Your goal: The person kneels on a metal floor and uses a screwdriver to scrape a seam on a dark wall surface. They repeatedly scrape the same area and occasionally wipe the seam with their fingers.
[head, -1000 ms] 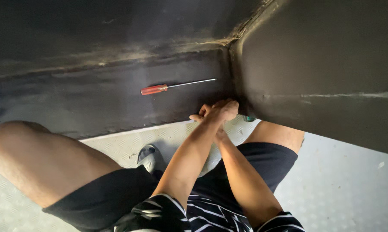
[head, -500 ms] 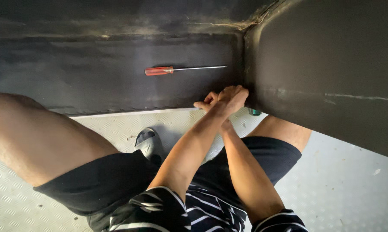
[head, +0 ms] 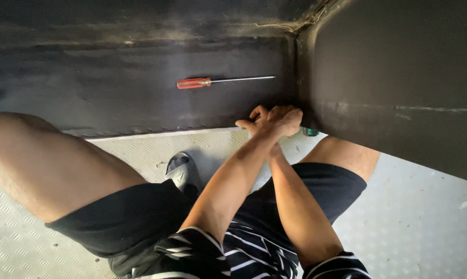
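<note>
I see my left hand (head: 275,120) closed over my right hand (head: 273,150), which is mostly hidden, both pressed low against the dark panel corner (head: 298,111). A small teal object (head: 311,132) peeks out just beside them. Whether they clamp it, I cannot tell. A red-handled screwdriver (head: 220,81) lies apart above.
</note>
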